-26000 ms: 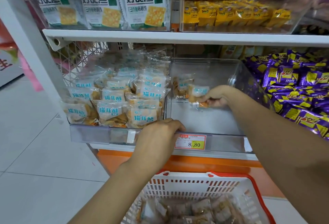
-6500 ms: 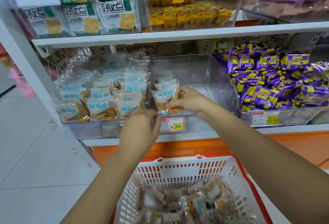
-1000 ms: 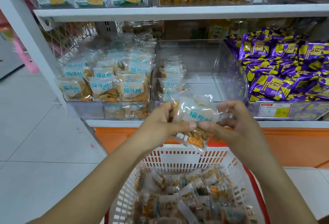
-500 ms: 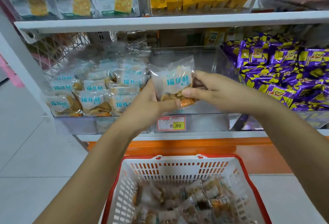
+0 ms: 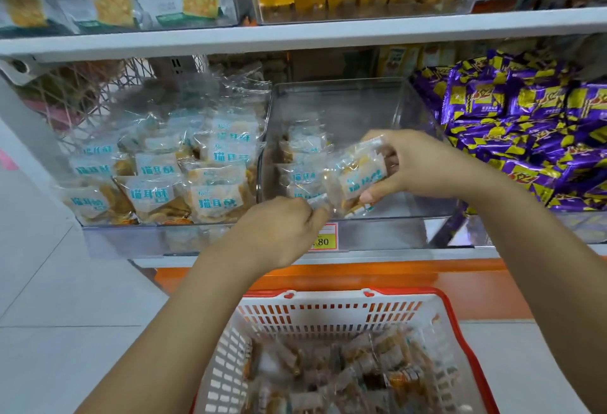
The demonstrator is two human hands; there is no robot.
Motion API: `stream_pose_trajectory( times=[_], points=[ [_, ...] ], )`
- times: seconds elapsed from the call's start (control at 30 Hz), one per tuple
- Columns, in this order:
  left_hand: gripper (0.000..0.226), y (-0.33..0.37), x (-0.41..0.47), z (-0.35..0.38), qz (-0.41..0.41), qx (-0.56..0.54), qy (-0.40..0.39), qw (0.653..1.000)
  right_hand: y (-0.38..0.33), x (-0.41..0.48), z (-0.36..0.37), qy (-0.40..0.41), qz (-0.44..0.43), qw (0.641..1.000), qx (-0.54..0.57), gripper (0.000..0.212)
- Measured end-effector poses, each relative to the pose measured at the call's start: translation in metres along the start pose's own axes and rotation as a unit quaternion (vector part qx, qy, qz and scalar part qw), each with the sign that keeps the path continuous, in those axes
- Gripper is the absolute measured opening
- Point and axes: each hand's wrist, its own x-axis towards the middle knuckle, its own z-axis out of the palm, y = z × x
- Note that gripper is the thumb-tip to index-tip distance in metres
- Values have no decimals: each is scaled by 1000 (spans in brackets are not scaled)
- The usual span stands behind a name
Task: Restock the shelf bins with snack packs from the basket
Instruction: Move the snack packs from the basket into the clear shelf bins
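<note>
Tiled floor [image 5: 65, 282], clear bin [image 5: 361, 104], left hand [image 5: 279, 229] and right hand [image 5: 417, 164] fingers [image 5: 372, 196] apparently pinching snack pack [image 5: 356, 177]

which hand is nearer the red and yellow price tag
Left. The left hand overlaps the red and yellow price tag; the right hand is up and to its right.

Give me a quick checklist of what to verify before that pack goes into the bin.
1. Firm hold: ok. The right hand grips the snack pack; the left hand pinches its lower corner.
2. Pack at the middle bin: ok, held over its front part.
3. Room inside: ok, bare floor to the right of the row of packs.
4. Wrapper intact: cannot tell.
5. More packs in the basket: ok.
</note>
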Motion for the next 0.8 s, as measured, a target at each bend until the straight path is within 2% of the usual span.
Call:
stream_pose_trajectory(
  times=[0.07,0.23,0.37,0.47,0.57,0.7,0.8],
  points=[
    [39,4,10,-2,-52,-40,-49,997,4,1,-6,-8,14,999,-37,45],
    [27,6,43,-8,-127,-173,-146,966,15,0,-12,-55,56,991,-106,47],
    [48,6,51,-14,-153,-226,-184,944,18,11,-7,-83,63,990,-99,46],
    [39,7,51,-19,-166,-280,-195,925,18,21,-6,-119,65,987,-81,43],
    [45,2,52,-22,-187,-316,-221,904,23,25,-5,-168,83,980,-63,41],
    [65,0,58,-23,-228,-308,-232,894,21,30,-6,-202,87,968,-118,43],
    [86,8,60,-21,-243,-307,-206,897,16,36,9,-197,88,964,-156,44]
  ],
)
